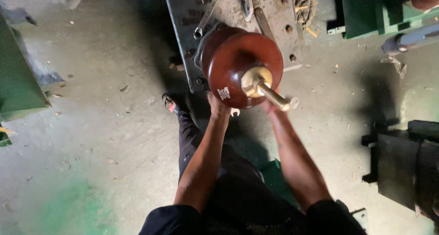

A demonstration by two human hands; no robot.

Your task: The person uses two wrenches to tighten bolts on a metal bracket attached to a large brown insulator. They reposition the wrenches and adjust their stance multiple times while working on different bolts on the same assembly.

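— Hands?
— Left hand (218, 108) grips the insulator (242, 68) at its seven o'clock; right hand (270, 108), at five, is mostly hidden, fingers untellable.
— Insulator?
— Upright on the plate (183, 15), brass stud (270, 93) topmost, spanner (206, 15) at eleven.

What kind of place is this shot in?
Probably a heavy electrical repair workshop. A grey steel plate with spanners on it lies on a stained concrete floor; both hands, left hand and right hand, grip a brown porcelain insulator bushing; green metal casings stand nearby.
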